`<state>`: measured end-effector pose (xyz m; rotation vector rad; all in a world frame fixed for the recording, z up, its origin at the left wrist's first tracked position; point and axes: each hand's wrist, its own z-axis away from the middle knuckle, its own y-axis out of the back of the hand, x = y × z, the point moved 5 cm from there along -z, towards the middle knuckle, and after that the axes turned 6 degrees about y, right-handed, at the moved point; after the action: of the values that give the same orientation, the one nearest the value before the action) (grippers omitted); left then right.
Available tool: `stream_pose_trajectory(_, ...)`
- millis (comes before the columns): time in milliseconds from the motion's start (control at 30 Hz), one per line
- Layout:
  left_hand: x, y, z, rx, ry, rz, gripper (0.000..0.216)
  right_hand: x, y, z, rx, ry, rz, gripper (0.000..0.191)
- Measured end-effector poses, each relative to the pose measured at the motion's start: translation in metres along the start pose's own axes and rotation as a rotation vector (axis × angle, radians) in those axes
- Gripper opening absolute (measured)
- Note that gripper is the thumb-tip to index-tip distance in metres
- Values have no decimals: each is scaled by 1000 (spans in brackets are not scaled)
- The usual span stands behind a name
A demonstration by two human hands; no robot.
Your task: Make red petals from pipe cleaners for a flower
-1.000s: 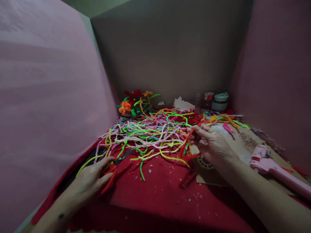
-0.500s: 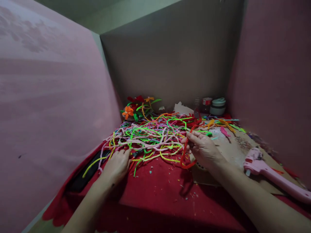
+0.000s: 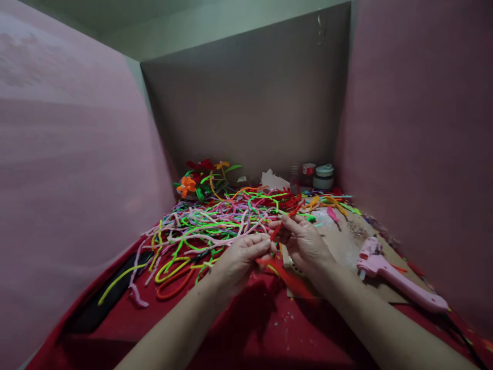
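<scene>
My right hand (image 3: pixel 306 242) pinches a red pipe cleaner (image 3: pixel 291 211), whose upper end sticks up past the fingertips. Close beside it, my left hand (image 3: pixel 241 258) is closed, thumb against fingers, on the same red stem. Below the hands the stem's lower part is smeared by motion. Behind them spreads a tangled heap of pipe cleaners (image 3: pixel 215 224) in pink, green, yellow and purple. An orange-red pipe cleaner loop (image 3: pixel 175 295) lies at the heap's near edge, left of my left hand.
A pink glue gun (image 3: pixel 400 280) rests on a cardboard sheet (image 3: pixel 341 239) at right. Fuzzy flowers (image 3: pixel 187 186), a lidded container (image 3: pixel 323 177) and a red-labelled jar (image 3: pixel 308 172) stand at the back. A long black object (image 3: pixel 92 303) lies at left on the red cloth (image 3: pixel 269 334).
My left hand has left the near edge of the heap and moved right to the red pipe cleaner. My right hand keeps its pinch. The view has shifted, so the table sits further left.
</scene>
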<state>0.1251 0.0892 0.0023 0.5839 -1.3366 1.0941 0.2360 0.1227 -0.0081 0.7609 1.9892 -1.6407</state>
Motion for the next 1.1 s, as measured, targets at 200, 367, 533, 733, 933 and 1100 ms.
stream_pose_trajectory(200,-4,13,-10,-57,88,240,10,-4,4,-9,-7,-30,-202,21)
stream_pose_trajectory(367,-10,8,-16,-295,245,51,14,-11,14,-14,91,27,-120,25)
stream_pose_trajectory(533,-11,11,-29,-340,277,-1,12,-18,19,-19,109,83,-75,23)
stream_pose_trajectory(733,-12,20,-43,-309,180,174,14,-2,5,-9,-76,16,226,22)
stream_pose_trajectory(933,-14,26,-42,-279,122,193,11,8,3,-4,-83,36,419,19)
stream_pose_trajectory(1100,-8,30,-38,-177,6,205,24,8,15,-10,3,30,430,24)
